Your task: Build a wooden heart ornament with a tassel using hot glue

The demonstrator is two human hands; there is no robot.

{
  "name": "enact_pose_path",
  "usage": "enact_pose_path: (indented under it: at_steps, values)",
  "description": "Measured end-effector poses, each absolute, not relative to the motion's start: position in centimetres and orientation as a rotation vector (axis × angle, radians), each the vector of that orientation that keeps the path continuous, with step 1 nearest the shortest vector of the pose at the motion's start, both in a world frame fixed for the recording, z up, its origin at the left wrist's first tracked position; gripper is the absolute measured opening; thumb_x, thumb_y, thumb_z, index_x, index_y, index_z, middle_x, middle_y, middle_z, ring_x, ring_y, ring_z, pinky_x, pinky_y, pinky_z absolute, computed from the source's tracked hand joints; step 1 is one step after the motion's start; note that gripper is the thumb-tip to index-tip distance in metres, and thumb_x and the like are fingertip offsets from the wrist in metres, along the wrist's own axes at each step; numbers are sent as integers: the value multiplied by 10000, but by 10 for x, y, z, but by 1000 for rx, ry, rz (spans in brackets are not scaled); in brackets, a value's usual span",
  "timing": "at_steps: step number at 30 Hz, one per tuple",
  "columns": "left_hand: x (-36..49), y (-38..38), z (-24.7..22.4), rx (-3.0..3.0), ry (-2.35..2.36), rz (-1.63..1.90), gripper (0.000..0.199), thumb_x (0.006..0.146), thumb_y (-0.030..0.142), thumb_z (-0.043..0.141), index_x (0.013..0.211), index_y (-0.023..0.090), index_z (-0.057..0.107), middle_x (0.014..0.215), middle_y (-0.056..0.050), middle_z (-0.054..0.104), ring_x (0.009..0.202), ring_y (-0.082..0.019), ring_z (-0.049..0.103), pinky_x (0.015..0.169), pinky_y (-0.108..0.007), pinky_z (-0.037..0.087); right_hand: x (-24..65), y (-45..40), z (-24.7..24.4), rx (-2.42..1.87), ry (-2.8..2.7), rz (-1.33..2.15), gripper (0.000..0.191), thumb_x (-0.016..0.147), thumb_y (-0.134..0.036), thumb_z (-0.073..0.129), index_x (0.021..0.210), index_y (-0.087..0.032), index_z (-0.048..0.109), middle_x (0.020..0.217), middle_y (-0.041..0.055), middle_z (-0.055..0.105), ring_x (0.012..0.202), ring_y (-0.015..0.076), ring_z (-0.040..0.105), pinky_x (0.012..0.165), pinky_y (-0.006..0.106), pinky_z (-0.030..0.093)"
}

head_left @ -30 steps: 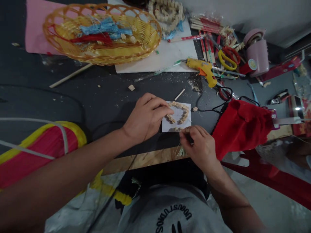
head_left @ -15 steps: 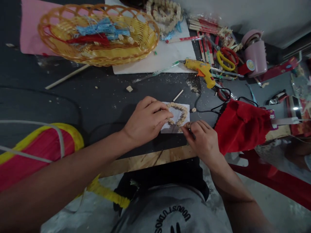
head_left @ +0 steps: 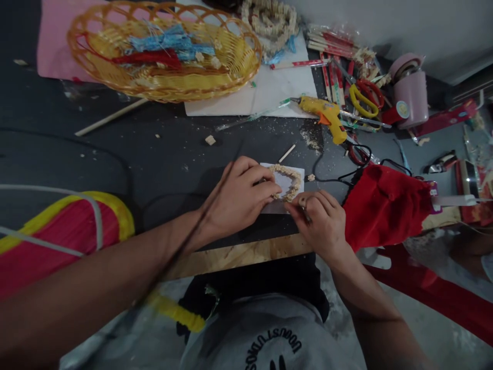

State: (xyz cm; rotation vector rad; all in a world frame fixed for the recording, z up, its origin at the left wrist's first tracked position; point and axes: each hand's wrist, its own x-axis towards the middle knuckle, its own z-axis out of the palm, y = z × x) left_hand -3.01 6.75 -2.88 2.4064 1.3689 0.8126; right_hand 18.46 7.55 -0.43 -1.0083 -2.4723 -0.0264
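Note:
A ring of small pale wooden pieces (head_left: 296,186) lies on a white sheet of paper (head_left: 283,206) near the table's front edge. From the left, my left hand (head_left: 246,192) has its fingers closed on the ring's left side and hides that part. My right hand (head_left: 321,218) is at the lower right of the ring, thumb and index finger pinched together against its bottom edge. Whatever sits between those fingertips is too small to make out. One loose wooden piece (head_left: 311,177) rests just right of the paper, and a short white stick (head_left: 287,153) lies above it.
Behind my hands are a yellow woven basket (head_left: 162,92) with blue and red tassels, a yellow glue gun (head_left: 323,113), scissors (head_left: 362,100) and a pink container (head_left: 410,95). Red cloth (head_left: 387,205) lies at right. A pink-and-yellow padded object (head_left: 88,226) is at left.
My right fingertips have moved slightly left, up to the ring's bottom. The gap there looks closed, and the small piece below it no longer shows. A dark blurred strand now crosses my left forearm.

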Motion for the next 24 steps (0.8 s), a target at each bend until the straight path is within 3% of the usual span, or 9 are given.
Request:
enact_pose_path:
  at_steps: [24]
  values:
    - [-28,67,-28,2418,1390,750,183,888,178,568,1016,228,689,1098,-43,661,1040,-261,475,835,-417,374,185,82,-8,-878,-2440,23,243,882,-195,707,861,-239,469,825,10,738,761,164,671,672,312,432]
